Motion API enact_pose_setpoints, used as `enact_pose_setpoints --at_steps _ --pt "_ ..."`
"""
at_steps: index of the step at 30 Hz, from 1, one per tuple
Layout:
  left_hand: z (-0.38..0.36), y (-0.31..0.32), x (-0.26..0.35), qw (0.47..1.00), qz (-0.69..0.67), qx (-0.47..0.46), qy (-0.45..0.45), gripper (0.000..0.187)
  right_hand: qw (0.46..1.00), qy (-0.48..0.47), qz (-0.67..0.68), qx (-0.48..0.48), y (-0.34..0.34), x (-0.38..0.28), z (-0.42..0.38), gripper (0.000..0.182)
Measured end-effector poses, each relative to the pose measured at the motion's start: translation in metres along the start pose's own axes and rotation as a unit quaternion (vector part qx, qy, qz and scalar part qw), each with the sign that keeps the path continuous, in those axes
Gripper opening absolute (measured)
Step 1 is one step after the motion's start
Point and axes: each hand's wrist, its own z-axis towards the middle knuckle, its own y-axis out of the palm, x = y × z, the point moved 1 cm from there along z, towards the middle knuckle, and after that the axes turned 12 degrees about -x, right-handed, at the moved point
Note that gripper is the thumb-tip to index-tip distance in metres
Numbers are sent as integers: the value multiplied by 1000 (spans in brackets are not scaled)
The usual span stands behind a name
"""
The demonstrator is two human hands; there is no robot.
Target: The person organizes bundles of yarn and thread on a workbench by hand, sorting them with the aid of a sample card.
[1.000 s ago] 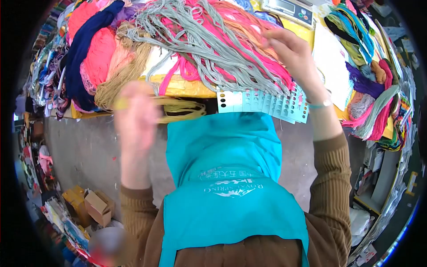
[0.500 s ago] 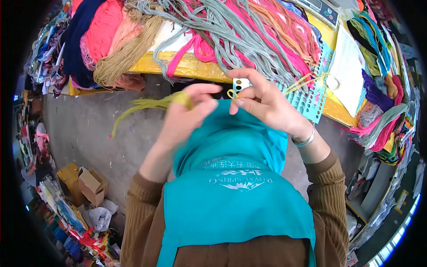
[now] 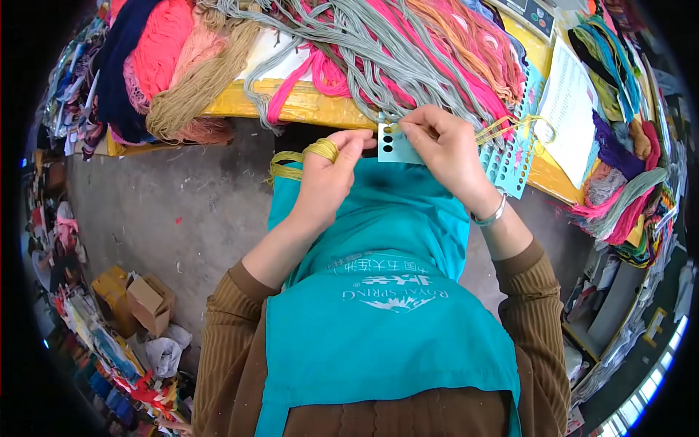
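Note:
My left hand (image 3: 326,173) is closed on a bundle of yellow-green thread (image 3: 321,150), which loops over its fingers and hangs behind the hand to the left. Its fingertips come close to the left end of a light-blue card with punched holes (image 3: 399,149). Over that card my right hand (image 3: 448,149) is closed in a pinch, thumb against fingers. What lies between those fingertips is too small to make out. Beyond the right hand, pale yellow threads (image 3: 502,131) run across toward more punched cards (image 3: 518,164) at the table edge.
Grey yarn skeins (image 3: 371,44) and pink yarn (image 3: 331,76) cover the yellow table (image 3: 306,109). Tan yarn (image 3: 200,84) hangs over its left edge. A printed sheet (image 3: 568,102) and a scale (image 3: 535,16) are at right. A cardboard box (image 3: 151,302) stands on the floor.
My left hand has swung right and slightly up with its thread, whose trailing tail has drawn in. My right hand has moved right, its fingers folding closer; the small yellow loop no longer shows.

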Motion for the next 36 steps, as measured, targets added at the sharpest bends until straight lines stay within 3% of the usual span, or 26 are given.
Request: enact_pose_setpoints --at_steps 7,19,22,25,28,34,36 --pt "16 6 -3 999 22 -39 31 26 1000 -6 -5 13 7 5 2 9" --pt "32 10 6 997 58 -44 7 16 1000 -1 -4 8 7 2 2 9" --pt "39 0 -8 985 142 -31 88 12 1000 -8 8 -17 6 1 4 11" --pt "29 -17 -2 978 192 -2 81 10 998 2 -21 -52 3 -2 8 18" --pt "22 -24 10 992 111 -21 56 10 993 34 -77 -80 1 -8 11 24" --pt "16 -3 25 983 49 -174 -25 19 985 51 -153 -63 6 -6 14 37" --pt "17 -3 26 977 18 -207 -48 25 989 101 -59 -92 1 -8 16 42"
